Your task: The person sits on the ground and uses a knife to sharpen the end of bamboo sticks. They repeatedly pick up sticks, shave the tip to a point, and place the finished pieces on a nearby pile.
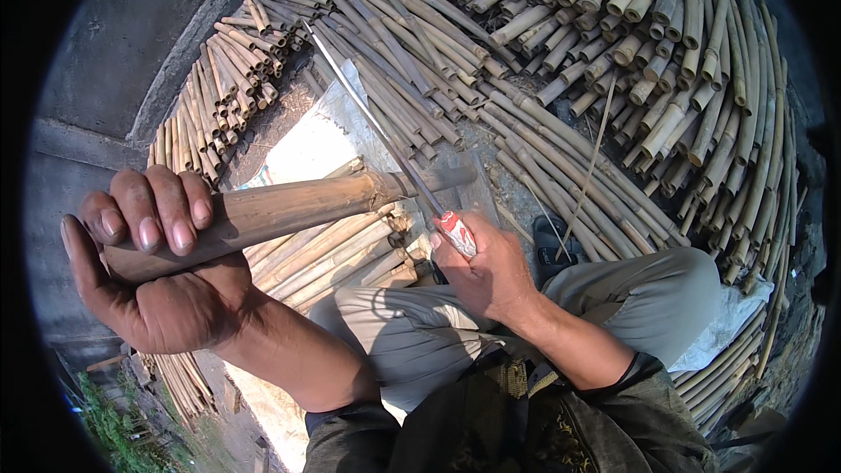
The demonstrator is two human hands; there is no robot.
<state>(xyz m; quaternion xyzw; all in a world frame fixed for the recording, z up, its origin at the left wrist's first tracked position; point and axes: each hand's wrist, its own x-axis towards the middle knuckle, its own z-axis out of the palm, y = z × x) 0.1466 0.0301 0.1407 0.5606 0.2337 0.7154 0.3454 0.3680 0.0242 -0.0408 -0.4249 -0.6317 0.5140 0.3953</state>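
My left hand is wrapped from below around the near end of a thick brown bamboo pole, which points off to the right and has a ringed joint partway along. In my right hand is the red-and-white handle of a long knife. Its narrow blade slants up and to the left, crossing over the pole just past the joint. Whether the edge touches the bamboo I cannot tell. The pole's far end lies in shade beyond the knife handle.
Cut bamboo pieces lie below the pole, beside a white sheet. Large bamboo stacks rise at the back and right, with a smaller stack by the grey wall. My bent knees frame the work; a dark sandal shows at right.
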